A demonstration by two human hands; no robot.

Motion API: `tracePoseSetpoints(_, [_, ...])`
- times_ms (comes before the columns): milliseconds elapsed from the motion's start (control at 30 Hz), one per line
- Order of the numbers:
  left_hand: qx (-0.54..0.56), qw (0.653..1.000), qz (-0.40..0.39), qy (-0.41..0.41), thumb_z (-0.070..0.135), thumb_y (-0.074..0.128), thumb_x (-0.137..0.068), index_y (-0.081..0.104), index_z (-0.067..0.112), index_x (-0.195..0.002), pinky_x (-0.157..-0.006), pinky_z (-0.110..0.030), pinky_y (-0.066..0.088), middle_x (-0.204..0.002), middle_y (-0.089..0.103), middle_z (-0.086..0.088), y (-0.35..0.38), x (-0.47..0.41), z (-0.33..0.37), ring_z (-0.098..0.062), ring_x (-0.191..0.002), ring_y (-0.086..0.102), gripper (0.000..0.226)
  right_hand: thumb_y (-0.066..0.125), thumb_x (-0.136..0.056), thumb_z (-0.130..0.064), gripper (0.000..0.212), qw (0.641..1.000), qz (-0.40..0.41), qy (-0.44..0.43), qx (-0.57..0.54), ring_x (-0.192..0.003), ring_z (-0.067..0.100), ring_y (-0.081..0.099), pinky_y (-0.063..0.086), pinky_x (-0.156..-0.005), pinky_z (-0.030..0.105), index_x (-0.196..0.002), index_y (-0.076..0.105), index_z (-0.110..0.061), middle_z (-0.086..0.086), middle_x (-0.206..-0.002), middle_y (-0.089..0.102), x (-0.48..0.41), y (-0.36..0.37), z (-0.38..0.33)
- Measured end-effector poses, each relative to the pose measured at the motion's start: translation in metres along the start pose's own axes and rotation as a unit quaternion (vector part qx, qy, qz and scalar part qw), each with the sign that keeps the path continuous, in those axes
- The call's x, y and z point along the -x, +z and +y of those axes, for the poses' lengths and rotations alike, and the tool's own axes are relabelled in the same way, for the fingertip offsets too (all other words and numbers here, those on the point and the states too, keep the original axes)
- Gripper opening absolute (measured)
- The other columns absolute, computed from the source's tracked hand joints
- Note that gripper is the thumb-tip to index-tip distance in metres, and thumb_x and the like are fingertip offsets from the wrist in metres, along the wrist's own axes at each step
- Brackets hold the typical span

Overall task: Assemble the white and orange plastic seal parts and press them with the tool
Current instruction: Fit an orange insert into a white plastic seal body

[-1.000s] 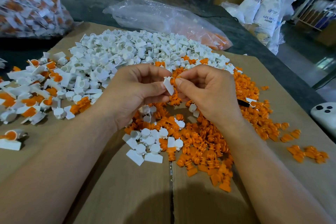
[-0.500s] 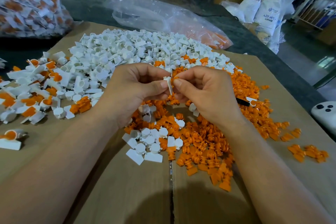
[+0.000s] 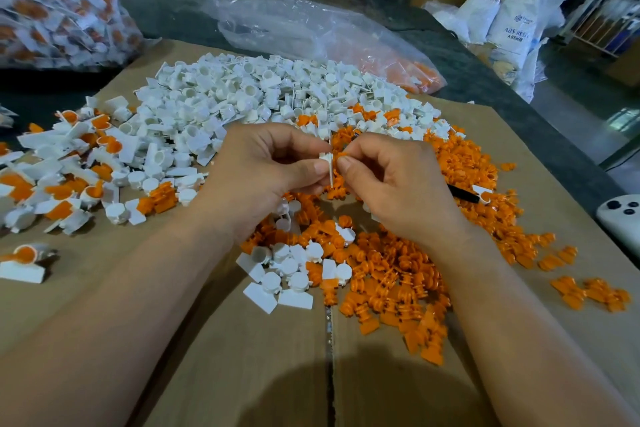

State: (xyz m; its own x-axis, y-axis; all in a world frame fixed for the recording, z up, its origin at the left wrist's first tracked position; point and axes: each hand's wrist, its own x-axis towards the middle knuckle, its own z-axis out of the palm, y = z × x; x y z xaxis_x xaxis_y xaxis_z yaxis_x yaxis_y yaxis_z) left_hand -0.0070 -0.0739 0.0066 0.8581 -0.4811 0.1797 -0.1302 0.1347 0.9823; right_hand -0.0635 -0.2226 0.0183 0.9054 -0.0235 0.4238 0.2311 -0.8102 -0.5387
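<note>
Centrally, over the cardboard (image 3: 242, 357), left hand (image 3: 263, 177) pinches a white seal part (image 3: 327, 163) against the orange part (image 3: 341, 154) pinched by right hand (image 3: 398, 184). Far off, a clear bag (image 3: 311, 31) holds orange pieces (image 3: 415, 74) — far left, another bag (image 3: 52, 3) bulges with white-and-orange seals.

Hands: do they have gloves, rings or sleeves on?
No. The left hand and right hand are bare, with no gloves, rings or watch showing. The forearms are bare too, and no sleeves come into view.
</note>
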Motion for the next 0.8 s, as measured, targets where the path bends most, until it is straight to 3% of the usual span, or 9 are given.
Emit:
tracePoseSetpoints(300, [0.015,1.000,0.002,-0.002,-0.003,0.067,-0.074,0.072,0.010,-0.077,-0.057,-0.017,0.053,-0.066,0.071,-0.005,-0.0002,0.0018,-0.0012,-0.014,-0.058,0.067,0.015,0.057,-0.084,-0.015,0.019,0.998,0.039,-0.028,0.043,-0.045,0.005,0.037,0.027,-0.045,0.020,-0.068,0.062,-0.006,-0.006,-0.052,0.046,0.0011,0.0033,-0.0044])
tracePoseSetpoints(367, [0.042,0.999,-0.016,-0.017,0.003,0.076,-0.065,0.076,0.015,-0.075,-0.064,-0.023,0.057,-0.073,0.073,-0.006,-0.0008,0.0008,-0.0008,-0.020,-0.068,0.070,0.015,0.058,-0.083,-0.015,0.019,0.997,0.053,-0.020,0.043,-0.045,0.006,0.038,0.029,-0.045,0.022,-0.067,0.060,-0.006,-0.007,-0.051,0.045,0.0013,0.0040,-0.0040])
tracePoseSetpoints(467, [0.035,0.999,-0.018,-0.013,0.022,0.079,-0.048,0.075,0.021,-0.083,-0.072,-0.022,0.056,-0.076,0.074,0.000,-0.0008,0.0002,-0.0027,-0.014,-0.075,0.070,0.035,0.059,-0.084,-0.015,0.018,0.997,0.062,-0.013,0.032,-0.046,0.009,0.040,0.032,-0.045,0.026,-0.069,0.061,-0.005,-0.006,-0.051,0.046,0.0005,0.0046,-0.0019])
tracePoseSetpoints(600, [0.002,1.000,0.024,-0.004,0.011,0.071,-0.072,0.072,0.024,-0.084,-0.068,-0.019,0.056,-0.074,0.073,0.000,0.0010,-0.0010,-0.0025,-0.014,-0.072,0.066,0.018,0.057,-0.088,-0.017,0.019,0.999,0.030,-0.028,0.015,-0.049,0.011,0.040,0.030,-0.048,0.023,-0.073,0.058,-0.005,-0.007,-0.055,0.046,0.0008,0.0060,-0.0024])
tracePoseSetpoints(667, [-0.028,0.999,0.038,0.009,0.006,0.065,-0.081,0.072,0.025,-0.085,-0.067,-0.019,0.055,-0.079,0.073,-0.003,0.0018,-0.0001,-0.0026,-0.019,-0.076,0.066,0.021,0.058,-0.088,-0.018,0.019,0.999,0.025,-0.040,0.004,-0.054,0.013,0.044,0.032,-0.049,0.022,-0.073,0.058,-0.006,-0.003,-0.057,0.050,0.0009,0.0070,-0.0023])
tracePoseSetpoints(800, [-0.053,0.997,0.035,0.033,0.006,0.062,-0.085,0.071,0.025,-0.088,-0.063,-0.017,0.054,-0.083,0.072,-0.004,0.0024,0.0027,-0.0003,-0.018,-0.073,0.065,0.021,0.058,-0.083,-0.026,0.017,0.998,0.039,-0.051,-0.011,-0.053,0.000,0.045,0.035,-0.050,0.013,-0.073,0.060,-0.013,-0.016,-0.057,0.046,0.0001,0.0092,-0.0028])
